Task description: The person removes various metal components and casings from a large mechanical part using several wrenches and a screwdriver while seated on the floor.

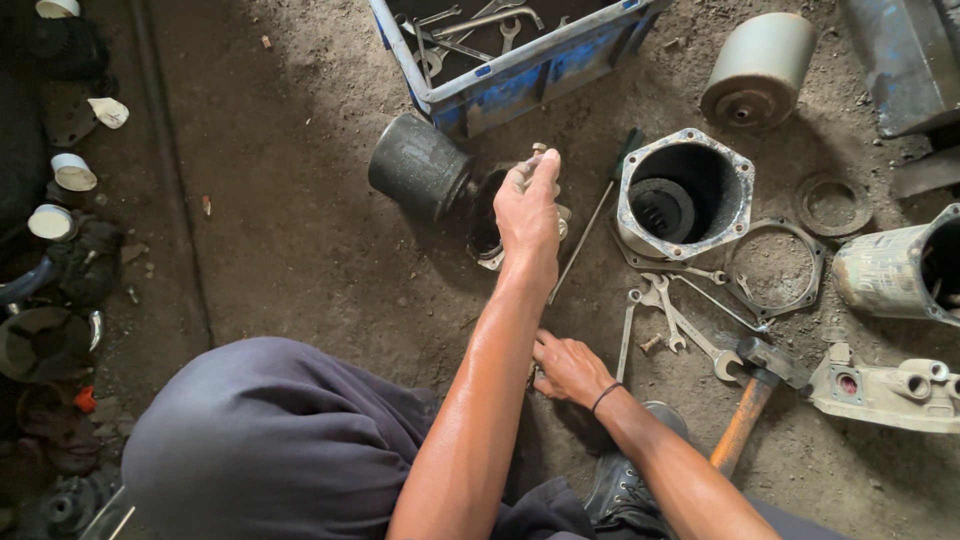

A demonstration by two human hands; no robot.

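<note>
Dusty, oil-stained concrete floor (300,230) carries everything: white cups (72,170) along the left edge, then a black cylinder (418,165) lying below a blue tool crate (520,75). Left hand (530,215) has its fingers closed round a small metal part (535,160) above a round housing (487,235). Right hand (568,368) rests fingers curled on the floor beside spanners (675,320), with a hammer (750,400) and a grey flanged housing (685,195) further right.

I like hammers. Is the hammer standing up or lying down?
Lying down. The hammer rests flat on the dirt floor, orange handle toward the person.
</note>
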